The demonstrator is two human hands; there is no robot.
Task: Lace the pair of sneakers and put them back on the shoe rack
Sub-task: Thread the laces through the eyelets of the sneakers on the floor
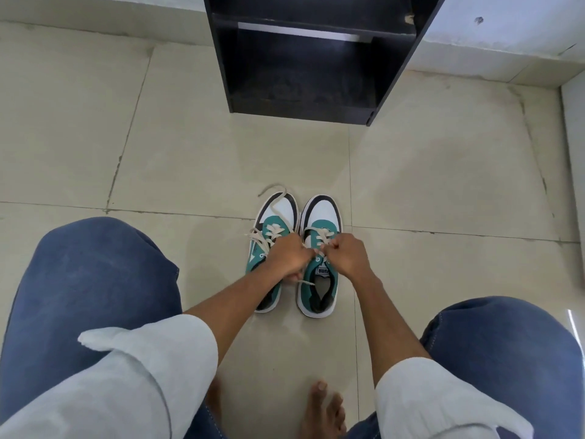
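Beige tiled floor point(443, 185), bare foot point(323, 410), white wall point(506, 23)

Soft, even daylight fills the room — no hard shadows, only faint grey ones under the sneakers point(297, 251). A pale sheen lies on the floor tiles point(427, 185) right of them. Beyond them, the black shoe rack point(304, 68) interior stays murky. Edges bow outward — wide-angle distortion — and detail looks slightly soft throughout.

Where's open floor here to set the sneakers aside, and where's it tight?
Bare tile lies between the sneakers and the rack, and wide to either side of them. The rack's bottom shelf looks bare too. It's crowded near the knees, where both hands work the laces.
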